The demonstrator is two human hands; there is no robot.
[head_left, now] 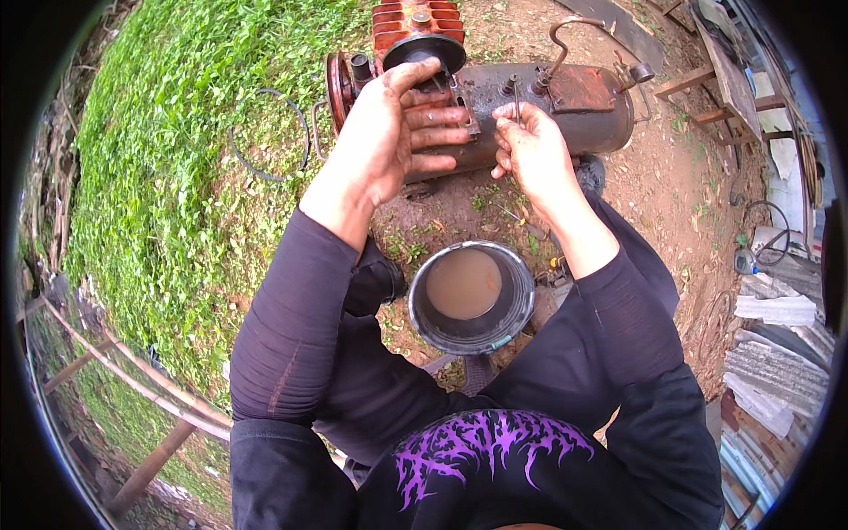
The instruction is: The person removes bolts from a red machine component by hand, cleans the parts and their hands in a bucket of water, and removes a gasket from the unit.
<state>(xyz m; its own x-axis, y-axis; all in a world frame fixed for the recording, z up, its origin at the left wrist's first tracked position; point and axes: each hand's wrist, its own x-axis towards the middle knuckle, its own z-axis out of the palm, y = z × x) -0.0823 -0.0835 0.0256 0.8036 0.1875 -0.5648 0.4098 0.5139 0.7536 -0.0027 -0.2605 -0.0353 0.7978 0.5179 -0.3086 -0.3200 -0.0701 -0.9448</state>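
**A:** What are the fingers doing?

**B:** The left hand [389, 132] lies spread and flat, fingers [442, 115] extended and gripping nothing, pressed against the side of a rusty compressor tank [565, 115]. Its thumb reaches up to a round black cap [424, 49] on the orange finned pump head [415, 22]. The right hand [530, 146] is closed, its fingers pinched around a thin metal tool [516, 97] that stands upright against the top of the tank. What kind of tool it is cannot be told.

**A:** Where is the tank?

**B:** It lies on its side on bare reddish ground [680, 177], at the top middle of the view, just beyond both hands. A bent metal pipe [561, 40] rises from its upper side.

**A:** And around the hands?

**B:** Below them, between the person's dark-sleeved forearms, a black bucket [473, 296] of cloudy brown water stands on the ground. To the left lies green grass [177, 159], with a thin black ring [265, 132] resting on it near the tank's left end. At the right edge are wooden frames [724, 97] and stacked grey sheets [777, 353].
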